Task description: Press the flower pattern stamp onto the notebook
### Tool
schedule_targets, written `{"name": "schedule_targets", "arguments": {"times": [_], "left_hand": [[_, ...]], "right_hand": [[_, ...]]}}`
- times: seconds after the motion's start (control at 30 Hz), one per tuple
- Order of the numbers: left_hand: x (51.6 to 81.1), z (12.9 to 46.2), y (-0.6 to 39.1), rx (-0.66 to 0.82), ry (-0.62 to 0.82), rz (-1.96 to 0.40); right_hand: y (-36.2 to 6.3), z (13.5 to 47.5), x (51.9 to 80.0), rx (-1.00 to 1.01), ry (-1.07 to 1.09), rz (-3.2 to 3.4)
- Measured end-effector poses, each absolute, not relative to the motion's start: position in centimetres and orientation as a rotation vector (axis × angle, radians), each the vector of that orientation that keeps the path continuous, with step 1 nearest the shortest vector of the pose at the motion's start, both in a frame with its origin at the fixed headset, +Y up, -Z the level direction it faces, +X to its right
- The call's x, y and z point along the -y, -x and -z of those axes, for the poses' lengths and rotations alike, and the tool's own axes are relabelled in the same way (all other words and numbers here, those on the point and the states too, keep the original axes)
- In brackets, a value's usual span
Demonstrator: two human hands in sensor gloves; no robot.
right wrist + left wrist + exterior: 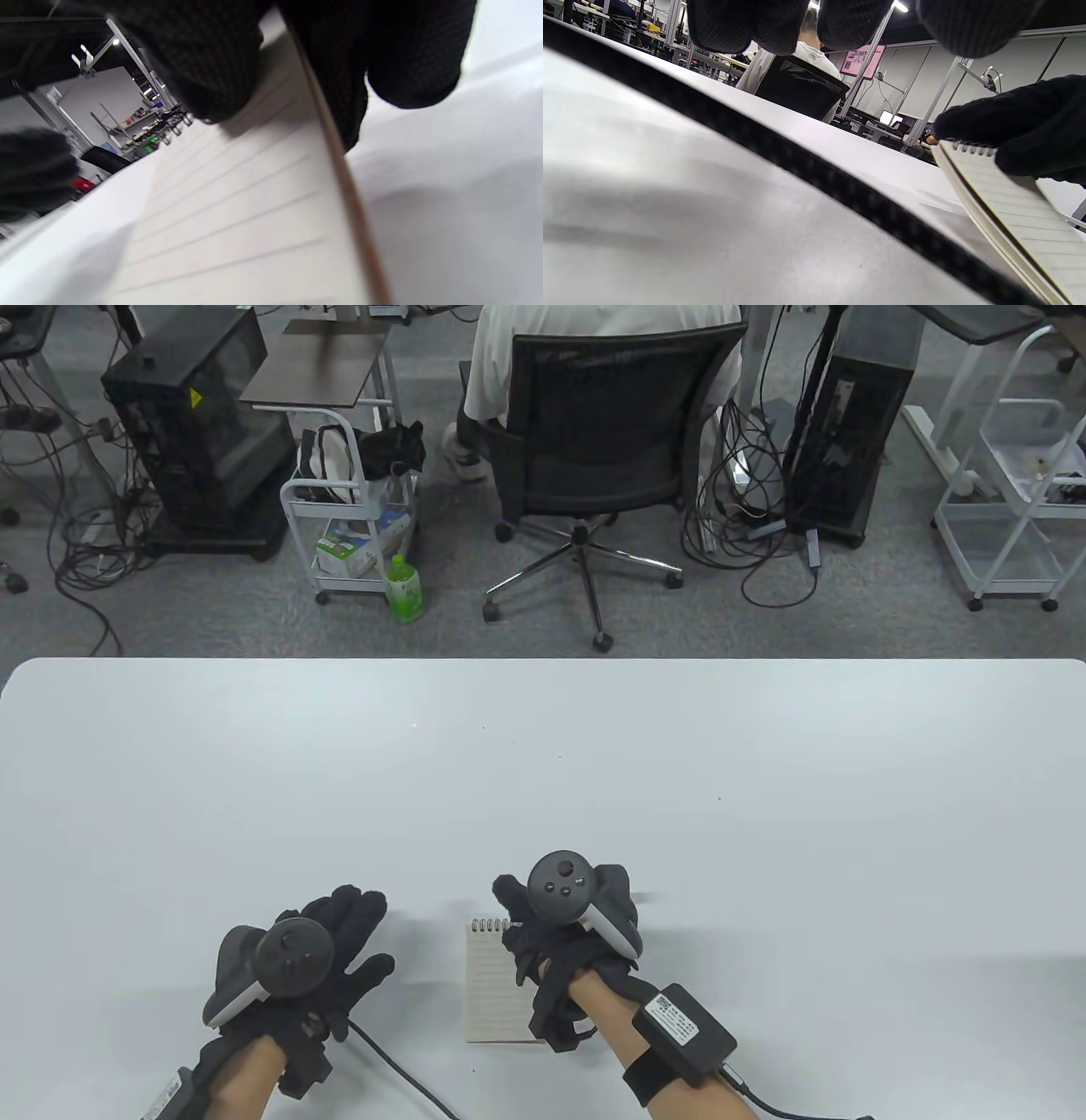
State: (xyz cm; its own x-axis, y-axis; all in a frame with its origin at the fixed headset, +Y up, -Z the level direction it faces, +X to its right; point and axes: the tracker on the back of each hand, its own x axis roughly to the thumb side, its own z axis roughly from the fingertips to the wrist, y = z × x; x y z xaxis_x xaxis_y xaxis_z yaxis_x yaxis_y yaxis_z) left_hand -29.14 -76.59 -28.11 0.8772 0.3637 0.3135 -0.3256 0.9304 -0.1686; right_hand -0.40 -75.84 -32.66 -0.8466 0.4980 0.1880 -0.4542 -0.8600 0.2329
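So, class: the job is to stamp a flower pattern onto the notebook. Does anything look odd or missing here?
No stamp shows in any view. The notebook lies open on the table, with the right hand resting on its lined page. The left hand lies beside it, touching nothing. Nothing looks spilled or damaged.

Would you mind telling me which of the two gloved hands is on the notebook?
The right hand: it rests on the spiral notebook's right side. The left hand lies apart on the bare table.

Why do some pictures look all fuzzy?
Right wrist view: the gloved fingers sit too near the lens, so they blur, and the notebook lines look soft. Left wrist view: the black cable smears. Table view stays sharp, with soft shadows under both hands.
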Motion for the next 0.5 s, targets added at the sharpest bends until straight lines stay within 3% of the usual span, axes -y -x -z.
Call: {"name": "schedule_targets", "arguments": {"times": [0.27,0.5], "left_hand": [[76.6,28.2,28.9,0.357,0.113,-0.348],[76.5,28.1,28.8,0.355,0.113,-0.342]], "right_hand": [[1.1,32.3,76.2,-0.125,-0.329,-2.850],[-0.9,32.5,71.3,0.056,-0.322,-2.818]]}}
